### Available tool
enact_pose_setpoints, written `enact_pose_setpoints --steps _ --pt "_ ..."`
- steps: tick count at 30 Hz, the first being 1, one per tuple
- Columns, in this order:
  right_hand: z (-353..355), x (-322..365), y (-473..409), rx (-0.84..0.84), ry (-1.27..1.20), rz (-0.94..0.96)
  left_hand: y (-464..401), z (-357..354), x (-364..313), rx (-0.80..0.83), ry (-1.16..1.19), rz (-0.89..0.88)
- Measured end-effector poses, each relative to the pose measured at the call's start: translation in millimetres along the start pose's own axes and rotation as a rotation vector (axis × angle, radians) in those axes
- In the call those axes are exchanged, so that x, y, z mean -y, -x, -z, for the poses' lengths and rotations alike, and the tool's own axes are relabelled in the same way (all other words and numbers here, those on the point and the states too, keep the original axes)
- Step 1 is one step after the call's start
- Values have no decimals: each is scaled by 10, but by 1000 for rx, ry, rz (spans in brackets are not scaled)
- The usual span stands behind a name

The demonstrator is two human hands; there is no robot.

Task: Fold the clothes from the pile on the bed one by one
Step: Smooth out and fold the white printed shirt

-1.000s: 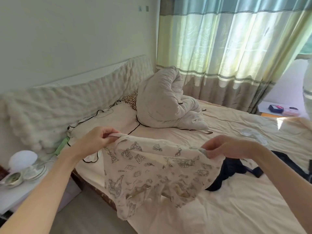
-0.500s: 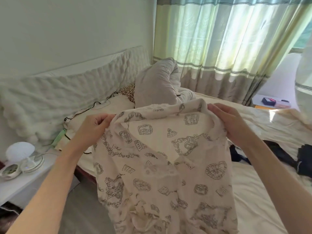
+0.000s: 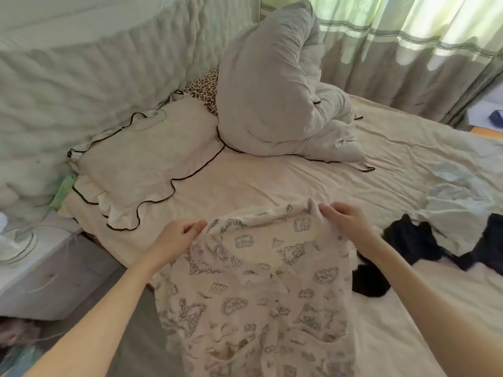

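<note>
The person holds a cream printed garment [image 3: 261, 289] by its upper edge with both hands. The left hand [image 3: 178, 238] pinches the left corner of this edge between thumb and curled fingers, so its grip is closed on the cloth. The right hand [image 3: 344, 220] pinches the right corner in the same way, with the fingers curled around a small fold of the fabric. The two hands are well apart, and the top edge is stretched between them.

The garment has dark line drawings all over it, and a small label shows near the collar. Its upper part lies on the bed [image 3: 272, 180], near the front edge, and the lower part goes down toward the bottom of the view, where it looks wrinkled.

Just to the right of the garment, touching it under the right forearm, there are dark clothes [image 3: 408, 246] in a loose heap on the sheet. Farther right a pale, light cloth [image 3: 462, 197] lies crumpled.

At the head of the bed there is a cream pillow [image 3: 147, 156] with a dark wavy border. Beside it stands a grey duvet [image 3: 272, 85], bunched up high, and a leopard-pattern cushion [image 3: 206, 88] shows between them. A padded headboard [image 3: 81, 69] is behind the pillow, and striped curtains [image 3: 408, 36] hang at the far side
</note>
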State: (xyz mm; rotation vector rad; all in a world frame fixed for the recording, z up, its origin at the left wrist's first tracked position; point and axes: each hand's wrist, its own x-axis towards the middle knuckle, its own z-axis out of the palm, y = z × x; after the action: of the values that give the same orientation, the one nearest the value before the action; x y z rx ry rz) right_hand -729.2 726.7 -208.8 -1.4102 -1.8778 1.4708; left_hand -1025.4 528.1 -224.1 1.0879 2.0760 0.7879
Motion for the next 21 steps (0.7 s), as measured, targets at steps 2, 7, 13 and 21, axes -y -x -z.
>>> enact_pose_setpoints --steps 2,7,13,21 --pt "-163 -226 -533 31 23 -40 -517 -141 198 21 -33 49" --pt "-570 -837 -1669 36 55 -125 -1619 -560 711 -7 12 168" --pt "-949 -1588 -2516 -2 126 -214 -2471 -1054 1345 30 44 264" --pt "-1127 -1965 -2795 -103 642 -5 -2822 -1512 1321 -139 -532 -73"
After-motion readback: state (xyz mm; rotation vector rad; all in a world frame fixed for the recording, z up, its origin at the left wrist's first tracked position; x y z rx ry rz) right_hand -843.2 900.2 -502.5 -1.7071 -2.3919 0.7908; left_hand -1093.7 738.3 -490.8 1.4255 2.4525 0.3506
